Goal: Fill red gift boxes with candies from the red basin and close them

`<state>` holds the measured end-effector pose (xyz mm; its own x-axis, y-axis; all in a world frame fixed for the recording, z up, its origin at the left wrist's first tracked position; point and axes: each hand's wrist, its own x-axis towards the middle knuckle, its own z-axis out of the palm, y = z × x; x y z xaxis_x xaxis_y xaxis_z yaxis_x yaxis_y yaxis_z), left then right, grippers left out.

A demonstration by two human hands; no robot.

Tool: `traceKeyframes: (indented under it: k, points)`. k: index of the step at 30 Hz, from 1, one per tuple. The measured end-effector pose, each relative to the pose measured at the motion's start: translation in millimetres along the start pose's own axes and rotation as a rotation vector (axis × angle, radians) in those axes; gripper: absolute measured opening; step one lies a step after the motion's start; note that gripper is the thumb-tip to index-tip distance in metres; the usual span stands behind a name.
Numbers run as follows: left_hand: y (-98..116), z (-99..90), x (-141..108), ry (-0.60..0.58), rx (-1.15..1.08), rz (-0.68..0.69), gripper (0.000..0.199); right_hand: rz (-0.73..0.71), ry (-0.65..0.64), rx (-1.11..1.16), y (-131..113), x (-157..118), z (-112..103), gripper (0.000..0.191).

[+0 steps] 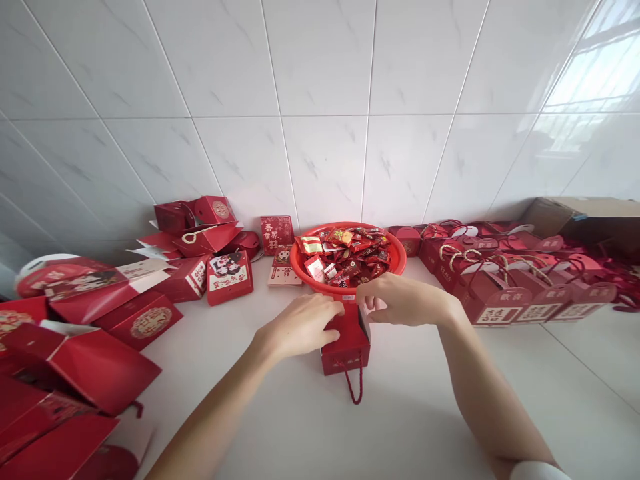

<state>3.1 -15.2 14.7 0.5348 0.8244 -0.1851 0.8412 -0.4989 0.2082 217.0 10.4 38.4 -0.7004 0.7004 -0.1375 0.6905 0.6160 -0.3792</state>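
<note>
Apparently, left hand [303, 327] and right hand [405, 301] shape the red cardboard box [350, 341]; grip closure indeterminable; next move likely requires steadying.

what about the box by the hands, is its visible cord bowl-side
No, the cord extends from the near end of the box, opposite the bowl.

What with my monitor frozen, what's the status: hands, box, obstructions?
Left hand on red box; right hand at its far right corner, grips unclear. Cord handle out on near side. Red basin close beyond.
</note>
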Motion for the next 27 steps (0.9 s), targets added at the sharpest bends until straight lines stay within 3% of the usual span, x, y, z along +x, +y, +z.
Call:
traceKeyframes:
  k: [7,10,15,19,27]
  points:
    - [10.0,2.0,-2.9,0.078,-0.032,-0.128,0.042,-0.127,-0.004,0.123,-4.4,2.5,4.7,0.016]
    - [10.7,1.4,-4.5,0.097,-0.07,-0.146,0.04,-0.174,-0.028,0.15,-3.5,4.0,8.6,0.018]
    - [7.2,2.5,-3.6,0.114,-0.205,-0.053,0.033,-0.142,-0.117,0.115,-3.3,6.6,11.2,0.022]
    - [4.6,1.8,-3.4,0.038,-0.308,-0.01,0.041,-0.104,-0.159,0.098,-5.5,6.6,9.8,0.023]
    - [-4.5,-1.0,-1.3,-0.035,-0.285,0.059,0.035,-0.109,-0.185,0.109,-8.6,5.9,7.4,0.025]
